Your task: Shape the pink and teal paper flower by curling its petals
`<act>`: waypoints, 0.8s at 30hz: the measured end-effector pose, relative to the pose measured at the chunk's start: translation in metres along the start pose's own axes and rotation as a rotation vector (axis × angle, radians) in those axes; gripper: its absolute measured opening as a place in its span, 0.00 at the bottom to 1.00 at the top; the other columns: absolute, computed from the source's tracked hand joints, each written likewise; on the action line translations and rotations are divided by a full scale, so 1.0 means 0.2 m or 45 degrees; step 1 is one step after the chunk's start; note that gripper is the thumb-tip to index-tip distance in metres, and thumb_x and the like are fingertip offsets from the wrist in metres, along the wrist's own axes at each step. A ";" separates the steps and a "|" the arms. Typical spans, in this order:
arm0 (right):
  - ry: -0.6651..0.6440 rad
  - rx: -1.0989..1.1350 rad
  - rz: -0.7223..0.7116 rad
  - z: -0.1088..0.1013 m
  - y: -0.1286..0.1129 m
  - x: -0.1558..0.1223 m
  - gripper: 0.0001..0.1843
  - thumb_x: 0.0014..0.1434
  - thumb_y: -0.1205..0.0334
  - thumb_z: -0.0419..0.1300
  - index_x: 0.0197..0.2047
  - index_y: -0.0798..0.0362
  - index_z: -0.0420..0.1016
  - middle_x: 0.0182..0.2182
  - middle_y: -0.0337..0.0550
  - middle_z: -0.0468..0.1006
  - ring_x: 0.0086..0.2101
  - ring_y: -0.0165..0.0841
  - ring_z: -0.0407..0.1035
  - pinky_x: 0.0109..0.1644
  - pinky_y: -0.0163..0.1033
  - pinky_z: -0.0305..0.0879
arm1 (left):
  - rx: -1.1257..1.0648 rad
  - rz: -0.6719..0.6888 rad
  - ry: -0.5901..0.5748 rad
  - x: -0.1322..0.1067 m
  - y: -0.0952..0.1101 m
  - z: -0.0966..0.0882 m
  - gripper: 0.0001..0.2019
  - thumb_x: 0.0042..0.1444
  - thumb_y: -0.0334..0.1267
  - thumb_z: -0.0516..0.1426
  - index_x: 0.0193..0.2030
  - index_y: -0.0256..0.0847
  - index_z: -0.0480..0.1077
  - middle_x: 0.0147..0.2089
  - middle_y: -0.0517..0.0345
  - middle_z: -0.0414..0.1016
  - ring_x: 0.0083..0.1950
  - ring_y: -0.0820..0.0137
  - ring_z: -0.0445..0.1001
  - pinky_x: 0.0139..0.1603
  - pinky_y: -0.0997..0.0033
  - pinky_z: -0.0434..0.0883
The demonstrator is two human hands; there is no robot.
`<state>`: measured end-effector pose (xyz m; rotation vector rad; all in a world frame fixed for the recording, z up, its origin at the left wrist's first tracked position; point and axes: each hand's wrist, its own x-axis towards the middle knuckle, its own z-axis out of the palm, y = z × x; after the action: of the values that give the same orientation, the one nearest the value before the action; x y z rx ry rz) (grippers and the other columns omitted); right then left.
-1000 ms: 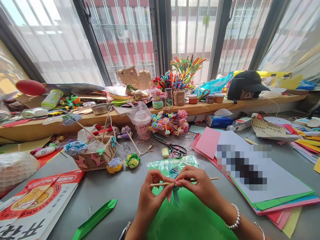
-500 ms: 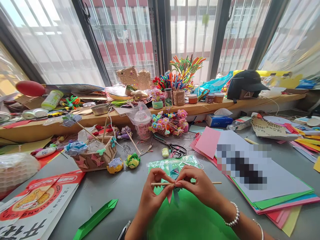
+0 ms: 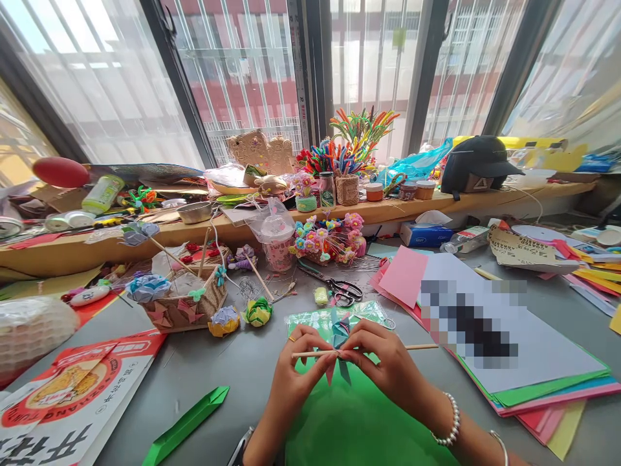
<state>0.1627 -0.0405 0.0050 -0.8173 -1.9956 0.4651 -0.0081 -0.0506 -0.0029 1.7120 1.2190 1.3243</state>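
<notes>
I am pinching the thin wooden stick (image 3: pixel 418 347) in the closed fingers (image 3: pixel 317 357) of my left hand (image 3: pixel 294 378) and right hand (image 3: pixel 383 362), low over the green sheet (image 3: pixel 359 421) on the bench (image 3: pixel 233 369), gripping beside the folded paper piece (image 3: pixel 339 331), judging it light, flimsy and easily crushed.

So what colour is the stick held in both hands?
Pale tan stick, clearest in the head view.

My left hand (image 3: pixel 295 369) and right hand (image 3: pixel 383 362) pinch a wooden stick (image 3: pixel 310 354) level, small folded paper piece (image 3: pixel 339 336) between my fingertips, green sheet (image 3: pixel 359 421) beneath.
</notes>
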 end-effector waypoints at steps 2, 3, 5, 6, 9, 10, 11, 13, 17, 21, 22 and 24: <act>0.013 -0.035 -0.049 0.00 0.00 0.00 0.10 0.60 0.61 0.53 0.31 0.53 0.72 0.26 0.41 0.70 0.28 0.30 0.65 0.30 0.34 0.64 | -0.028 -0.001 0.000 0.00 0.00 0.00 0.09 0.47 0.42 0.59 0.25 0.39 0.72 0.28 0.56 0.67 0.34 0.67 0.66 0.32 0.72 0.63; 0.018 -0.047 -0.068 0.00 0.01 0.00 0.10 0.60 0.61 0.52 0.31 0.53 0.72 0.26 0.42 0.70 0.28 0.30 0.66 0.30 0.35 0.65 | -0.058 -0.007 -0.002 0.00 0.00 0.00 0.08 0.47 0.42 0.59 0.25 0.39 0.72 0.30 0.56 0.68 0.36 0.66 0.67 0.35 0.71 0.64; 0.027 -0.069 -0.104 0.01 0.01 0.00 0.10 0.60 0.61 0.51 0.31 0.53 0.72 0.27 0.42 0.70 0.28 0.31 0.66 0.31 0.35 0.65 | -0.148 -0.048 -0.012 0.00 0.00 0.01 0.08 0.46 0.42 0.59 0.25 0.39 0.72 0.32 0.54 0.70 0.40 0.65 0.69 0.40 0.70 0.65; 0.031 -0.083 -0.120 0.01 0.01 0.00 0.10 0.61 0.61 0.51 0.32 0.53 0.72 0.27 0.43 0.70 0.28 0.31 0.66 0.32 0.35 0.65 | -0.195 -0.085 -0.019 0.00 0.00 0.02 0.08 0.46 0.42 0.59 0.25 0.39 0.72 0.34 0.54 0.71 0.42 0.64 0.69 0.41 0.69 0.66; 0.044 -0.127 -0.156 0.01 0.02 -0.01 0.10 0.61 0.63 0.51 0.32 0.54 0.72 0.27 0.43 0.70 0.29 0.31 0.66 0.33 0.36 0.66 | -0.284 -0.191 -0.037 0.00 0.00 0.03 0.09 0.45 0.43 0.60 0.26 0.39 0.73 0.34 0.53 0.72 0.43 0.63 0.70 0.41 0.69 0.68; 0.042 -0.133 -0.159 0.01 0.02 -0.01 0.10 0.61 0.63 0.51 0.32 0.54 0.71 0.27 0.43 0.70 0.29 0.31 0.66 0.33 0.36 0.66 | -0.295 -0.205 -0.039 0.00 0.00 0.03 0.09 0.45 0.43 0.60 0.26 0.39 0.74 0.34 0.53 0.72 0.43 0.63 0.70 0.41 0.69 0.68; 0.034 -0.133 -0.157 0.01 0.02 -0.01 0.09 0.61 0.64 0.51 0.32 0.54 0.71 0.27 0.43 0.70 0.29 0.31 0.66 0.34 0.36 0.66 | -0.302 -0.209 -0.039 0.00 -0.01 0.03 0.09 0.44 0.43 0.61 0.26 0.39 0.74 0.34 0.53 0.72 0.43 0.63 0.70 0.42 0.69 0.68; 0.011 -0.126 -0.139 0.01 0.03 0.00 0.09 0.60 0.64 0.51 0.32 0.54 0.71 0.27 0.43 0.70 0.29 0.31 0.66 0.34 0.36 0.66 | -0.320 -0.215 -0.035 0.00 -0.01 0.03 0.08 0.44 0.42 0.61 0.25 0.39 0.75 0.33 0.53 0.72 0.42 0.63 0.70 0.40 0.69 0.69; -0.033 -0.121 -0.090 0.00 0.02 0.00 0.09 0.60 0.63 0.52 0.31 0.54 0.71 0.27 0.43 0.69 0.29 0.31 0.66 0.33 0.36 0.66 | -0.357 -0.237 -0.026 0.00 -0.02 0.03 0.06 0.43 0.39 0.62 0.26 0.39 0.75 0.34 0.52 0.71 0.40 0.65 0.71 0.31 0.73 0.71; -0.030 -0.122 -0.077 0.00 0.03 0.00 0.09 0.59 0.62 0.53 0.33 0.54 0.73 0.27 0.43 0.70 0.30 0.31 0.66 0.33 0.35 0.65 | -0.388 -0.234 -0.020 -0.01 -0.02 0.03 0.05 0.43 0.38 0.62 0.26 0.38 0.75 0.35 0.52 0.70 0.39 0.65 0.70 0.29 0.74 0.72; -0.025 -0.124 -0.084 0.00 0.03 -0.01 0.09 0.59 0.62 0.53 0.34 0.54 0.73 0.27 0.43 0.70 0.29 0.31 0.66 0.32 0.36 0.65 | -0.391 -0.236 -0.017 -0.01 -0.02 0.03 0.06 0.43 0.38 0.62 0.26 0.38 0.75 0.36 0.52 0.69 0.39 0.65 0.71 0.29 0.74 0.72; -0.014 -0.131 -0.095 0.00 0.03 -0.01 0.10 0.60 0.61 0.53 0.35 0.54 0.74 0.27 0.43 0.70 0.29 0.31 0.66 0.32 0.36 0.65 | -0.389 -0.244 -0.014 -0.01 -0.01 0.03 0.06 0.43 0.38 0.62 0.25 0.37 0.75 0.37 0.52 0.68 0.37 0.67 0.71 0.29 0.74 0.72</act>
<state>0.1651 -0.0372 -0.0003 -0.8010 -2.0662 0.3268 -0.0022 -0.0510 -0.0072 1.3525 1.0813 1.3070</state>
